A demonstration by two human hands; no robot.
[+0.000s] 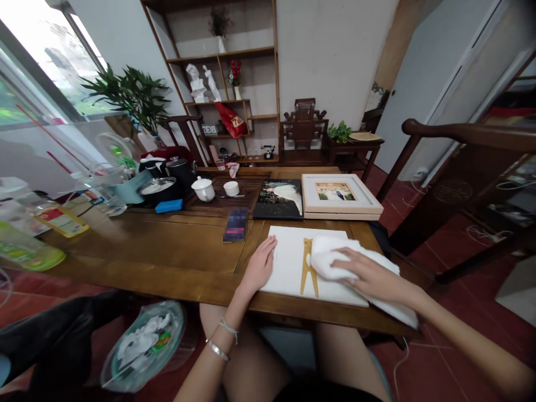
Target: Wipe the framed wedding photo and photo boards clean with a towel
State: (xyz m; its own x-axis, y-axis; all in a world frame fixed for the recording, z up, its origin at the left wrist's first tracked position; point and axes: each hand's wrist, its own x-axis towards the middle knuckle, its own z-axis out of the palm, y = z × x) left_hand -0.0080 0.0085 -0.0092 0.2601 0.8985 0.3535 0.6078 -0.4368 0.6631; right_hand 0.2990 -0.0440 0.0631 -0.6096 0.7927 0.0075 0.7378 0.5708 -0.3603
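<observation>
A white board (287, 265) lies flat near the table's front edge, with a golden-yellow clothespin shape (309, 268) on its face. My left hand (260, 263) rests along the board's left edge, fingers stretched out and touching it. On the right half, my right hand (364, 271) is closed on a white cloth (335, 251), bunched beside the clothespin shape. More of this cloth trails over the board's right side toward the table corner. Parts of the board are hidden under cloth and hand.
Behind the board lie a dark picture panel (276, 200) and framed pictures (307, 206). A phone (235, 225), lidded cup (203, 190), blue sponge (168, 206) and several bottles stand or lie leftward. A lined trash bin (180, 318) sits below; a wooden chair (452, 178) stands right.
</observation>
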